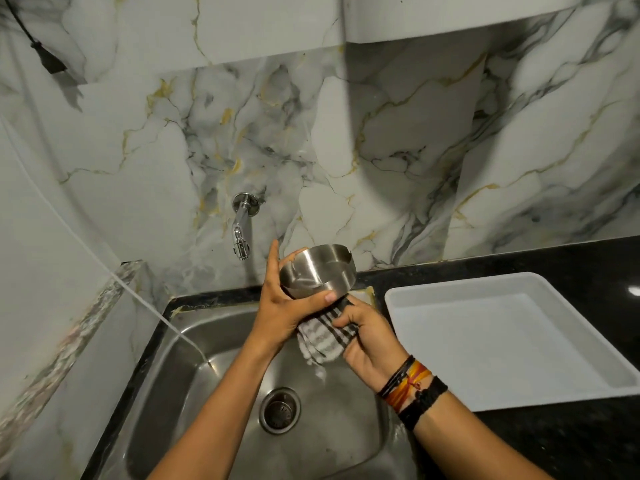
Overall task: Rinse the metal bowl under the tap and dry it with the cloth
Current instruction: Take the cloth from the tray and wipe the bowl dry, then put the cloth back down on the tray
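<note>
No writing, label, brand mark or number can be read anywhere in this view.

Left hand [277, 306] grips metal bowl [318, 270]; right hand [370, 341] clutches striped cloth [327, 336] over sink [221, 393].

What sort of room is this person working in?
Most likely a home kitchen: a steel sink set in a black counter, a wall tap on marble-patterned tiles, and a white tray beside it.
</note>
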Demonstrator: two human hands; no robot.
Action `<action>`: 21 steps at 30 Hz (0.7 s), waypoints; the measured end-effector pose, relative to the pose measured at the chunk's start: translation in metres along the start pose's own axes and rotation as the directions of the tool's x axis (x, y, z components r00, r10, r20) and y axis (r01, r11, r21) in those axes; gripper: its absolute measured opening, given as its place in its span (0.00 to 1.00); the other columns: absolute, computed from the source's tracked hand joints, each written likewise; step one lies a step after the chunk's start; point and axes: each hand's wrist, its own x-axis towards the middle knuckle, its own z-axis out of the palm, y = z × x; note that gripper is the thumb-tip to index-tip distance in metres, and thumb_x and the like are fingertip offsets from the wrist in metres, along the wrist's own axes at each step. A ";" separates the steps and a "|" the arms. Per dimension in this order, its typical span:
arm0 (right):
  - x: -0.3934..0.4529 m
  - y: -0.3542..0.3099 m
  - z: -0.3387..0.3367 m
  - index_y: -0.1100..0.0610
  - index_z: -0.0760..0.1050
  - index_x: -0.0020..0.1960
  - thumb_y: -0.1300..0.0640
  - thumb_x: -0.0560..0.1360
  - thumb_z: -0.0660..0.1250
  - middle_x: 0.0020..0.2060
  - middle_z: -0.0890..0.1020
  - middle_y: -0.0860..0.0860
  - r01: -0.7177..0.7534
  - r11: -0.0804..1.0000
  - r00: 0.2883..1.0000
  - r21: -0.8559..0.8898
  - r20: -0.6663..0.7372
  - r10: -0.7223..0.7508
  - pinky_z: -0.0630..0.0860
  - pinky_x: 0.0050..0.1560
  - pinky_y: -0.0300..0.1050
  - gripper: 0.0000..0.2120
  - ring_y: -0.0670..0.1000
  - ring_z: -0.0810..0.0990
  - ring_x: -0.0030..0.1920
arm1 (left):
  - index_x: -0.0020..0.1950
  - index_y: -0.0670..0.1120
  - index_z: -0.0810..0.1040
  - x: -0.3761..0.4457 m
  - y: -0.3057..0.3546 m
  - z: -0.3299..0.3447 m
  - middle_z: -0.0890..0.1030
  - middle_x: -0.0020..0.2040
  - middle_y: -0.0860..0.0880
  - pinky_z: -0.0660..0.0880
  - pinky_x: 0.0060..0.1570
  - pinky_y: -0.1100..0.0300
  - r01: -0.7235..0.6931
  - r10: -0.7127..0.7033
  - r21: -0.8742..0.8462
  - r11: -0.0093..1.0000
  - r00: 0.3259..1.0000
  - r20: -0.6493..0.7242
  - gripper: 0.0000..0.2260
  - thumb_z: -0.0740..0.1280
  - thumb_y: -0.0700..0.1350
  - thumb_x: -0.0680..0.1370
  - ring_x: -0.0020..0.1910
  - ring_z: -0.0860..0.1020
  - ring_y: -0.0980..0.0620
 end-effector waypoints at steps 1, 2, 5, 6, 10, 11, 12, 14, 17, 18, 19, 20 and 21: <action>-0.002 -0.004 -0.006 0.70 0.74 0.70 0.75 0.72 0.51 0.63 0.79 0.72 0.006 1.000 1.000 0.007 0.012 -0.006 0.73 0.68 0.64 0.29 0.67 0.79 0.61 | 0.89 0.57 0.49 0.001 0.000 -0.001 0.80 0.65 0.70 0.79 0.66 0.64 -0.021 0.021 0.026 0.999 1.000 0.003 0.70 0.88 0.57 0.56 0.67 0.80 0.63; -0.003 -0.009 -0.014 0.69 0.75 0.69 0.75 0.70 0.54 0.63 0.78 0.73 0.024 0.999 1.000 0.023 0.013 -0.024 0.74 0.67 0.64 0.29 0.67 0.79 0.61 | 0.89 0.56 0.48 0.001 0.000 -0.003 0.80 0.67 0.68 0.78 0.65 0.67 -0.032 0.033 0.043 0.999 0.999 -0.011 0.70 0.87 0.57 0.56 0.67 0.80 0.65; 0.002 -0.034 -0.041 0.66 0.75 0.71 0.75 0.69 0.54 0.64 0.80 0.68 0.105 0.994 0.993 0.039 -0.060 -0.102 0.79 0.64 0.60 0.32 0.66 0.81 0.62 | 0.89 0.57 0.46 0.001 0.000 -0.002 0.77 0.73 0.59 0.75 0.68 0.69 -0.039 0.042 0.081 0.996 0.998 -0.038 0.70 0.87 0.58 0.57 0.73 0.76 0.62; 0.005 -0.045 -0.052 0.66 0.74 0.72 0.77 0.70 0.52 0.65 0.80 0.67 0.148 0.988 0.981 -0.029 -0.121 -0.151 0.77 0.67 0.61 0.33 0.66 0.80 0.65 | 0.89 0.57 0.46 0.001 0.000 0.001 0.77 0.73 0.58 0.74 0.69 0.69 -0.049 0.052 0.094 0.994 0.998 -0.033 0.70 0.86 0.59 0.57 0.73 0.75 0.61; 0.010 -0.091 -0.102 0.64 0.74 0.74 0.80 0.75 0.51 0.68 0.80 0.59 0.182 0.830 0.861 -0.528 -0.322 -0.394 0.78 0.68 0.46 0.32 0.58 0.81 0.65 | 0.89 0.54 0.48 0.001 -0.003 0.033 0.78 0.71 0.54 0.75 0.69 0.69 -0.061 0.064 0.116 0.991 0.998 -0.019 0.69 0.85 0.59 0.57 0.70 0.77 0.63; 0.010 -0.103 -0.117 0.64 0.75 0.73 0.80 0.76 0.51 0.67 0.80 0.58 0.159 0.825 0.844 -0.542 -0.359 -0.399 0.80 0.61 0.37 0.31 0.55 0.82 0.61 | 0.89 0.54 0.48 0.000 -0.005 0.044 0.78 0.71 0.53 0.75 0.72 0.62 -0.049 0.051 0.107 0.993 0.998 -0.022 0.69 0.85 0.59 0.56 0.71 0.77 0.59; 0.010 -0.114 -0.136 0.65 0.75 0.72 0.80 0.77 0.51 0.65 0.81 0.58 0.122 0.829 0.823 -0.546 -0.411 -0.392 0.81 0.55 0.32 0.29 0.55 0.82 0.59 | 0.89 0.54 0.48 -0.001 -0.008 0.056 0.78 0.71 0.52 0.74 0.74 0.57 -0.037 0.040 0.096 0.995 0.999 -0.025 0.69 0.85 0.60 0.56 0.72 0.76 0.55; 0.010 -0.137 -0.178 0.67 0.79 0.68 0.74 0.81 0.55 0.63 0.83 0.63 0.006 0.772 0.748 -0.635 -0.510 -0.425 0.80 0.61 0.41 0.20 0.61 0.82 0.62 | 0.89 0.55 0.48 -0.004 -0.014 0.079 0.78 0.70 0.54 0.73 0.73 0.59 -0.025 0.026 0.084 0.996 1.000 -0.016 0.69 0.84 0.61 0.55 0.71 0.76 0.60; -0.004 -0.171 -0.247 0.61 0.81 0.65 0.57 0.86 0.59 0.60 0.84 0.65 -0.254 0.486 0.687 -0.836 -0.510 -0.518 0.79 0.65 0.57 0.15 0.65 0.83 0.61 | 0.89 0.54 0.49 -0.010 -0.028 0.117 0.79 0.68 0.54 0.75 0.66 0.67 -0.008 0.007 0.080 0.997 1.000 0.010 0.70 0.84 0.60 0.54 0.65 0.79 0.64; -0.010 -0.180 -0.267 0.60 0.78 0.71 0.58 0.86 0.58 0.66 0.81 0.64 -0.322 0.328 0.712 -0.888 -0.456 -0.535 0.77 0.67 0.56 0.17 0.65 0.81 0.65 | 0.89 0.55 0.48 -0.012 -0.031 0.127 0.79 0.68 0.54 0.76 0.66 0.65 -0.001 0.000 0.080 0.997 1.000 0.017 0.70 0.84 0.60 0.54 0.66 0.80 0.60; -0.017 -0.187 -0.290 0.59 0.71 0.77 0.61 0.85 0.58 0.73 0.76 0.62 -0.364 0.134 0.764 -0.922 -0.377 -0.524 0.71 0.74 0.55 0.21 0.64 0.76 0.72 | 0.89 0.55 0.48 -0.014 -0.036 0.139 0.79 0.69 0.53 0.76 0.65 0.63 0.004 -0.006 0.078 0.997 1.000 0.027 0.70 0.84 0.59 0.54 0.67 0.80 0.57; -0.023 -0.192 -0.310 0.59 0.65 0.81 0.64 0.84 0.57 0.78 0.69 0.60 -0.396 -0.072 0.825 -0.915 -0.320 -0.466 0.64 0.79 0.54 0.25 0.63 0.69 0.77 | 0.89 0.55 0.47 -0.016 -0.040 0.151 0.79 0.69 0.54 0.77 0.64 0.64 0.008 -0.011 0.074 0.997 0.999 0.037 0.71 0.85 0.59 0.54 0.67 0.80 0.56; -0.027 -0.195 -0.331 0.60 0.59 0.83 0.66 0.83 0.57 0.81 0.63 0.61 -0.407 -0.259 0.879 -0.876 -0.298 -0.373 0.58 0.81 0.54 0.29 0.63 0.63 0.81 | 0.89 0.55 0.47 -0.018 -0.043 0.163 0.79 0.69 0.54 0.77 0.63 0.66 0.014 -0.017 0.070 0.997 0.999 0.040 0.71 0.85 0.58 0.54 0.68 0.80 0.56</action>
